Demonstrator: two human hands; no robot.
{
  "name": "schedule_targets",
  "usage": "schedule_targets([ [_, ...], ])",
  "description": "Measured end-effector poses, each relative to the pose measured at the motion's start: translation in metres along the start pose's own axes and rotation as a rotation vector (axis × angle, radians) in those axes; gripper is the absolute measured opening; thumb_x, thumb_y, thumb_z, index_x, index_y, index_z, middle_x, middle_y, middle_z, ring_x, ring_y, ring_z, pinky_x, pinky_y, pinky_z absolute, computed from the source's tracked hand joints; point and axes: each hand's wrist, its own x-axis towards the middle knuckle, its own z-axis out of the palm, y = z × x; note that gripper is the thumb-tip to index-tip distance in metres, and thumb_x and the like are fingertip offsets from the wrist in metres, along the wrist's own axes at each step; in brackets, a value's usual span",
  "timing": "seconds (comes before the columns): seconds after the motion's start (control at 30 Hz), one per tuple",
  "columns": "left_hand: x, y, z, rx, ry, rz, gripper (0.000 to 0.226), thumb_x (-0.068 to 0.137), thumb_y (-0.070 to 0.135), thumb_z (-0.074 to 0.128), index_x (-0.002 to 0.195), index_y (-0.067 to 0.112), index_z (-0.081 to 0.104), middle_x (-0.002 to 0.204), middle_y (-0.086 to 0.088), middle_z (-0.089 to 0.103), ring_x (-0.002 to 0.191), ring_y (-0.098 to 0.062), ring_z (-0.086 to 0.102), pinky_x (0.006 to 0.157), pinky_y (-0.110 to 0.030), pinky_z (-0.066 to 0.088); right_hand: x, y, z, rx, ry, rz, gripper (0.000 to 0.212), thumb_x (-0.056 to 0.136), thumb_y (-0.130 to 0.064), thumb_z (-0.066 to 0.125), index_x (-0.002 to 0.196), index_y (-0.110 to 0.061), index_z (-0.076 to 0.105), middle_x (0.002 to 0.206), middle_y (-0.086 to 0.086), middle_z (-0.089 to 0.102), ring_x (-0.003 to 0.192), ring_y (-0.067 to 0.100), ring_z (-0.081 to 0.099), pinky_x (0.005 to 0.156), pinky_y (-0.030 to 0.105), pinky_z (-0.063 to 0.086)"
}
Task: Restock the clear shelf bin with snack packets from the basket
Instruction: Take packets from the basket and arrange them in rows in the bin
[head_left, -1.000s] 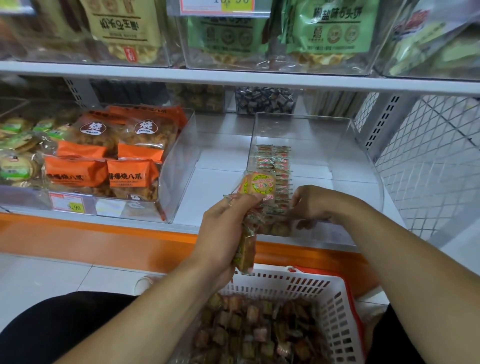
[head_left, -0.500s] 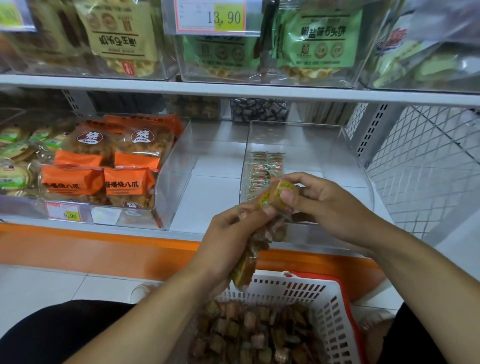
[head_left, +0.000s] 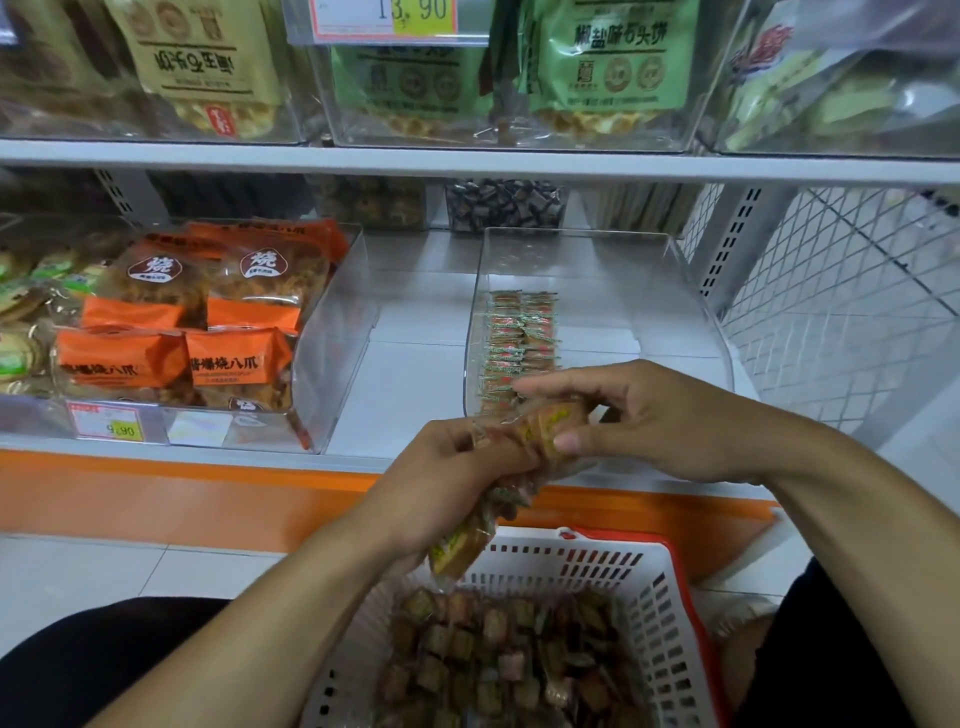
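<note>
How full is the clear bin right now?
Mostly empty. The clear bin holds only two short rows of packets along its left wall; the remaining floor is bare.

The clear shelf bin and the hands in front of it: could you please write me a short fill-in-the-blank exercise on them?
1. The left hand grips a bunch of snack packets above the white ____.
2. The right hand pinches the ____ packet of that bunch.
3. In the clear shelf bin, packets are lined up along its ____ wall.
4. The bags in the neighbouring bin have ____ labels.

Missing words: basket; top; left; orange
</note>
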Motion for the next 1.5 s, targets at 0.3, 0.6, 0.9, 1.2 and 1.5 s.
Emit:
schedule_targets([
  [0.3,0.003,0.002,-0.004,0.039,0.293,0.242,0.022,0.082,0.023,0.065,0.094,0.029,0.081,0.081,-0.001,0.077,0.075,-0.017,0.07,0.07,-0.025,0.053,-0.01,0.0,-0.02,0.767,0.165,0.054,0.046,0.078,0.001,0.065,0.124,0.0,0.063,0.115,0.02,0.071,0.101,0.023,0.071,0.078,0.028,0.06],
  [0.6,-0.003,0.007,0.005,0.108,0.302,0.366,0.02,0.091,0.008,0.07,0.089,0.026,0.079,0.067,-0.003,0.07,0.058,-0.008,0.064,0.058,-0.015,0.05,-0.009,-0.006,-0.008,0.895,0.144,0.123,0.044,0.073,0.006,0.067,0.116,0.0,0.062,0.112,0.023,0.072,0.097,0.032,0.074,0.083,0.038,0.062],
  [0.9,-0.002,0.001,0.012,0.087,0.45,0.403,0.019,0.089,0.011,0.072,0.098,0.027,0.078,0.063,0.008,0.062,0.044,-0.004,0.052,0.046,-0.019,0.044,0.008,-0.008,0.027,1.342,0.306,0.163,0.027,0.088,-0.018,0.063,0.105,-0.004,0.077,0.107,0.014,0.073,0.094,0.024,0.069,0.086,0.035,0.059],
  [1.2,0.009,0.002,0.017,0.186,0.428,0.402,0.028,0.089,0.004,0.069,0.105,0.025,0.077,0.076,0.004,0.068,0.051,0.001,0.057,0.049,-0.011,0.044,0.013,-0.012,0.043,1.14,0.41,0.14,0.036,0.104,-0.024,0.045,0.126,-0.005,0.066,0.103,0.016,0.074,0.088,0.024,0.072,0.071,0.036,0.06],
  [1.5,0.042,0.015,0.022,0.44,0.354,0.294,0.033,0.077,0.027,0.066,0.099,0.044,0.048,0.082,0.018,0.074,0.059,-0.008,0.069,0.048,-0.017,0.05,0.032,0.0,-0.003,1.082,0.369,0.255,0.037,0.1,-0.016,0.049,0.128,0.004,0.062,0.109,0.021,0.067,0.104,0.034,0.06,0.101,0.045,0.05],
])
